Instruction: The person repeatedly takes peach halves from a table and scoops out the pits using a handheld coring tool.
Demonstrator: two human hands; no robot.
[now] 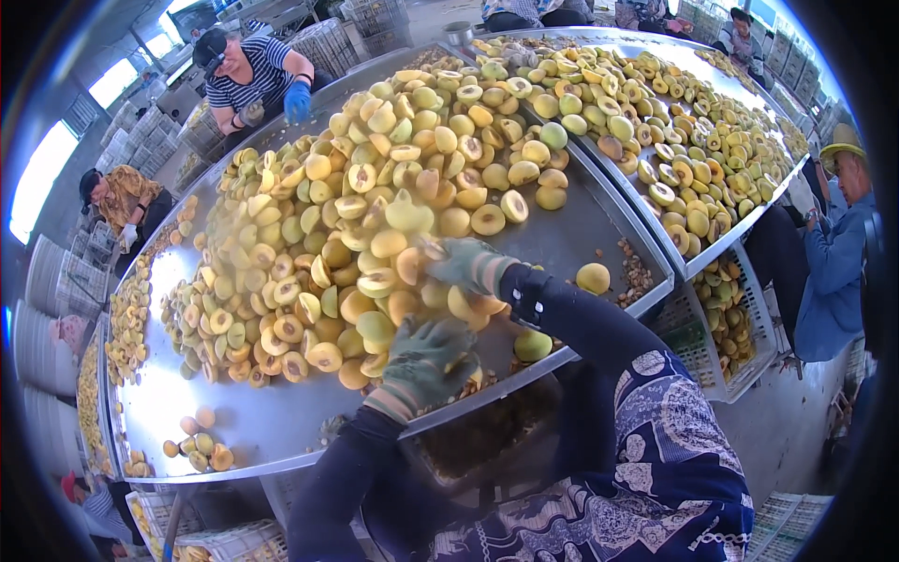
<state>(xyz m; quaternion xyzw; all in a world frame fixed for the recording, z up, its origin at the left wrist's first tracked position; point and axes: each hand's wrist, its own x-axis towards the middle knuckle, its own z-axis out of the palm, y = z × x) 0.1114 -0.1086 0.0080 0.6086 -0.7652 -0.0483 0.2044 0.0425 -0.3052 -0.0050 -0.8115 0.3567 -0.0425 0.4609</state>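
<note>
A broad heap of yellow-green stone fruit point(351, 246), most of it cut in halves, lies on a metal-topped table point(274, 435) before me. Over the near edge of the heap my left hand point(430, 357) is spread, in a green-grey knit glove with a striped cuff; nothing shows in its grasp. My right hand point(472, 265), gloved alike, reaches in from the right against some halves. Blur and fruit hide its fingertips, so its hold is unclear. Between the hands lie blurred fruit halves point(460, 305). A greenish fruit point(532, 345) rests by the raised table rim point(491, 390).
Fruit pits point(633, 272) lie in the table's right corner near a single fruit point(593, 278). A second fruit-laden table point(685, 265) adjoins on the right, above a plastic crate of fruit point(730, 330). Co-workers sit around, one in a striped shirt point(256, 74) across the table.
</note>
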